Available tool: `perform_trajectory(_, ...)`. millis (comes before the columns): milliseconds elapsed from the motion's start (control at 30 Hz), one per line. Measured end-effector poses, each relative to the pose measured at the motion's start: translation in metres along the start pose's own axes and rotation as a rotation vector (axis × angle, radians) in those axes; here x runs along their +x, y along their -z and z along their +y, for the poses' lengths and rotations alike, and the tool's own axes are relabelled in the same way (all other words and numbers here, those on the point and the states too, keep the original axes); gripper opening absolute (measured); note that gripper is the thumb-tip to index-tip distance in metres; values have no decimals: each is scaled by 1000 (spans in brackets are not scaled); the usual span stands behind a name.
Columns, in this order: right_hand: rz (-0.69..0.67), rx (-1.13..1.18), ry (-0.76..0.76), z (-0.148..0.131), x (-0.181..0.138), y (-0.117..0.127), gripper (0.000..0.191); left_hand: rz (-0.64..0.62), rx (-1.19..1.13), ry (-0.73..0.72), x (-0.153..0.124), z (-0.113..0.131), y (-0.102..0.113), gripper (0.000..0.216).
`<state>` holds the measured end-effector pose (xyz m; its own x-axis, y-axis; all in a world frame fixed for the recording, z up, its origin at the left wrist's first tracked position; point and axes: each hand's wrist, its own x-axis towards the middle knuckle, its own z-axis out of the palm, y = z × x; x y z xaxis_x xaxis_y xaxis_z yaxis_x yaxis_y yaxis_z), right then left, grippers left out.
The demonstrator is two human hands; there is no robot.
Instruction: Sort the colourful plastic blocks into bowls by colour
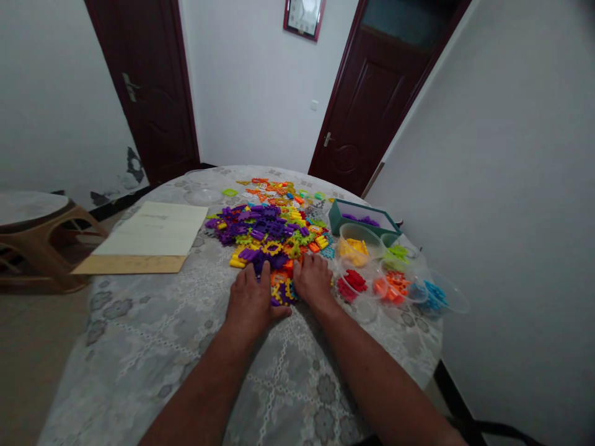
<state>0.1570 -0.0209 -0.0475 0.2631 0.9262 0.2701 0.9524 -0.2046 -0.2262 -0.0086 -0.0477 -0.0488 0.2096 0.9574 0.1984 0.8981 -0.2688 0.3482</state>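
A heap of colourful plastic gear-shaped building pieces (260,224) lies on the table, with purple, yellow, green, orange and blue parts mixed together. At the heap's near left edge is my left hand (250,298), palm down, its fingers reaching onto purple pieces and its thumb spread to the right. My right hand (315,282) rests at the near right edge, fingers apart and bent over orange pieces; its fingertips are partly hidden. A small group of gears (281,290) shows between the two hands. Neither hand visibly grips a piece.
To the right stand clear plastic bowls holding yellow (354,253), red (352,285), orange (394,287), blue (434,296) and green pieces (396,253). Behind them is a green box (337,217) with purple pieces. Paper sheets (151,229) lie left on the patterned tablecloth (162,347). A stool (51,238) stands beyond.
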Motion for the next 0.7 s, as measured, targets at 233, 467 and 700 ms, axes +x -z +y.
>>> perform_trajectory(233, -47, 165, 118, -20, -20, 2, 35, 70, 27, -51, 3, -7, -6, 99)
perform_trajectory(467, -87, 651, 234, -20, -28, 6, 36, 79, -62, -132, 7, -14, -10, 82)
perform_trajectory(700, -6, 779, 192, 27, -39, 28, 41, 26, -100, -184, 6, -14, 0, 88)
